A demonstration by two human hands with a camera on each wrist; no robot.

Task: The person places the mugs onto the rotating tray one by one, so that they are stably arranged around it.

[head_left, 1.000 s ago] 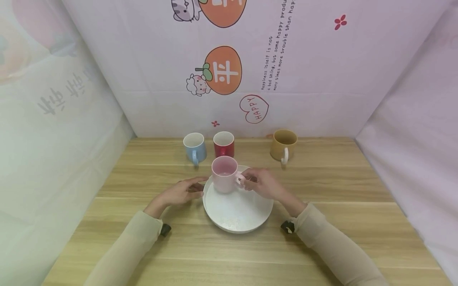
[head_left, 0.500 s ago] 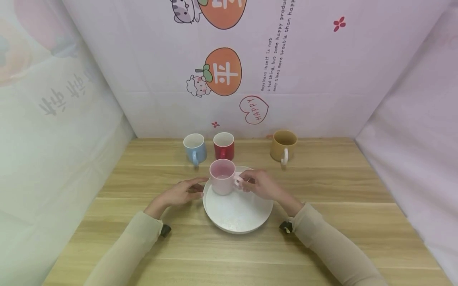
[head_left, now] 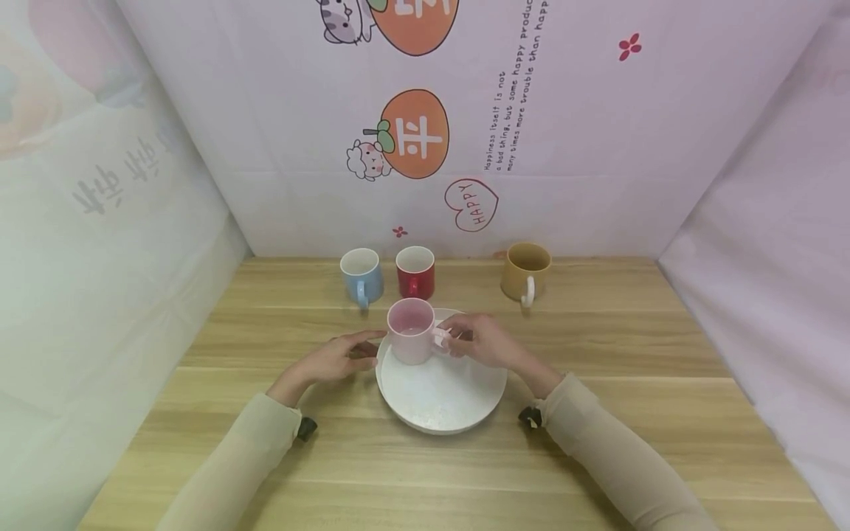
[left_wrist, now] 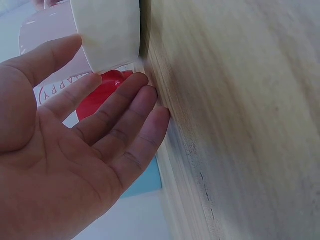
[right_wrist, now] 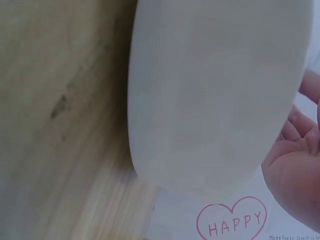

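A pale pink mug [head_left: 412, 345] stands upright on the left rear part of a round white plate [head_left: 441, 398] with a raised rim. My right hand [head_left: 483, 341] pinches the mug's handle from the right; in the right wrist view the plate's side [right_wrist: 210, 100] hides the mug and most of the fingers. At the plate's left rim is my left hand [head_left: 335, 358], its fingers extended. The left wrist view shows that hand [left_wrist: 85, 135] with spread, nearly straight fingers, the thumb and index fingertip at the plate's side wall [left_wrist: 107, 35].
Behind the plate stand a light blue mug [head_left: 362, 276], a red mug [head_left: 416, 274] and, further right, a mustard mug [head_left: 527, 271] with a white handle. A printed white cloth [head_left: 578, 147] hangs at the back edge of the wooden table [head_left: 631, 332].
The pink mug has shifted slightly left and toward me on the plate, with my right hand on its handle. My left hand has stayed at the rim.
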